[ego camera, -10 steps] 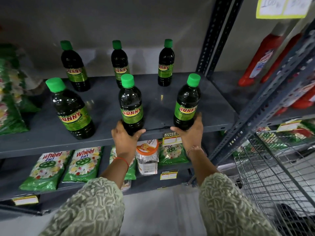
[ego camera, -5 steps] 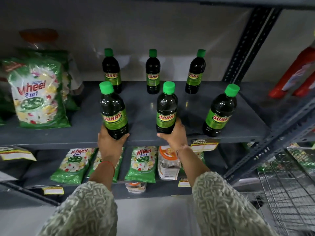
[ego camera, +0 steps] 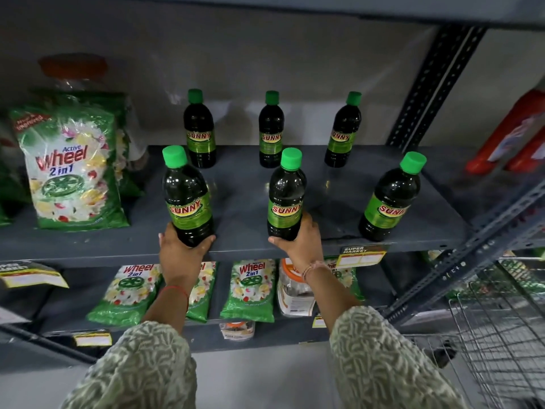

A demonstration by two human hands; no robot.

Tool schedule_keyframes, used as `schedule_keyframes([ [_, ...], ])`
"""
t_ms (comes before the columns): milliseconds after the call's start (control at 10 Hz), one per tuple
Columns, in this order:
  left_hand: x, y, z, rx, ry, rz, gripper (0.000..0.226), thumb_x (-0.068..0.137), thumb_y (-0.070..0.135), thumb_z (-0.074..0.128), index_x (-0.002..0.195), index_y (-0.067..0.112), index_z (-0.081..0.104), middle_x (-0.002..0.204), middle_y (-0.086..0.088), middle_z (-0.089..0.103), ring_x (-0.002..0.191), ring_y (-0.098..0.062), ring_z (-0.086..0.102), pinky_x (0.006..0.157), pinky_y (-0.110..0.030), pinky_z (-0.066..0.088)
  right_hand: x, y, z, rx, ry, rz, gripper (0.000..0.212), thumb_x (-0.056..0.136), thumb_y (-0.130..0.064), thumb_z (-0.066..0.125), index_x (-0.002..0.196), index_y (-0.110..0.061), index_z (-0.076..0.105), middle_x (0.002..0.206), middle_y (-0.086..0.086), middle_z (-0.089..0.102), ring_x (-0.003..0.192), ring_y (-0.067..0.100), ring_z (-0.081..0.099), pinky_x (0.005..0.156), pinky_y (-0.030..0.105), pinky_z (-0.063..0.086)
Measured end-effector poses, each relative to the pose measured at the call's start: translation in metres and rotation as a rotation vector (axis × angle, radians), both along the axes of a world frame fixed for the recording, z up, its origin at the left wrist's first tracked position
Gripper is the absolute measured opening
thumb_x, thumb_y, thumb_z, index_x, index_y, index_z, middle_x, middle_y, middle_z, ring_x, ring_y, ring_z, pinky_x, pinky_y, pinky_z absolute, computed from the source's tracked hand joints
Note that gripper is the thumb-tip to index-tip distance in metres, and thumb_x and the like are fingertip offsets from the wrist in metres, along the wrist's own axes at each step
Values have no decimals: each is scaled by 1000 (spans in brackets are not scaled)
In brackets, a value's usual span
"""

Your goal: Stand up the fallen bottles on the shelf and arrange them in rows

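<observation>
Several dark Sunny bottles with green caps stand upright on the grey shelf [ego camera: 330, 187] in two rows of three. In the front row, my left hand [ego camera: 182, 252] wraps the base of the front left bottle [ego camera: 187, 199]. My right hand [ego camera: 300, 243] grips the base of the front middle bottle [ego camera: 286, 196]. Untouched, the front right bottle [ego camera: 389, 199] stands near the shelf's right end. Behind them are the back left bottle [ego camera: 200, 131], back middle bottle [ego camera: 271, 131] and back right bottle [ego camera: 343, 131].
A Wheel detergent bag [ego camera: 69, 169] stands on the same shelf to the left. Red bottles [ego camera: 513, 134] lie on the neighbouring shelf at right. Wheel packets [ego camera: 249, 290] and a jar [ego camera: 293, 290] fill the lower shelf. A wire trolley [ego camera: 501, 335] sits at lower right.
My hands have shifted one bottle leftward along the front row: left hand from the middle bottle to the left one, right hand from the right bottle to the middle one. The view panned left.
</observation>
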State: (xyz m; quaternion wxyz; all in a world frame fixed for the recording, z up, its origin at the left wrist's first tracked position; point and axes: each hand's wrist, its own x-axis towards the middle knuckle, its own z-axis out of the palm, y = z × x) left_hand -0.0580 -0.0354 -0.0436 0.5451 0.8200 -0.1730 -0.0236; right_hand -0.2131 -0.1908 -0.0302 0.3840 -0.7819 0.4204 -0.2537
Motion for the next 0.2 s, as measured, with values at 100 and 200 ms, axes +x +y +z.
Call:
schedule_keyframes([
  [100, 2, 1, 9, 16, 47, -39, 74, 58, 30, 82, 120, 16, 45, 122, -16, 60, 119, -37, 49, 102, -53, 43, -1, -2, 9, 47, 15, -5, 86, 59, -29, 83, 128, -6, 39, 122, 16, 52, 117, 30, 45, 96, 34, 39],
  [200, -14, 15, 15, 62, -61, -53, 107, 62, 57, 70, 142, 14, 12, 153, -11, 24, 143, -31, 14, 119, -48, 13, -16, 20, 9, 10, -89, -54, 105, 60, -41, 81, 141, -10, 23, 143, 14, 36, 136, 29, 27, 110, 41, 30],
])
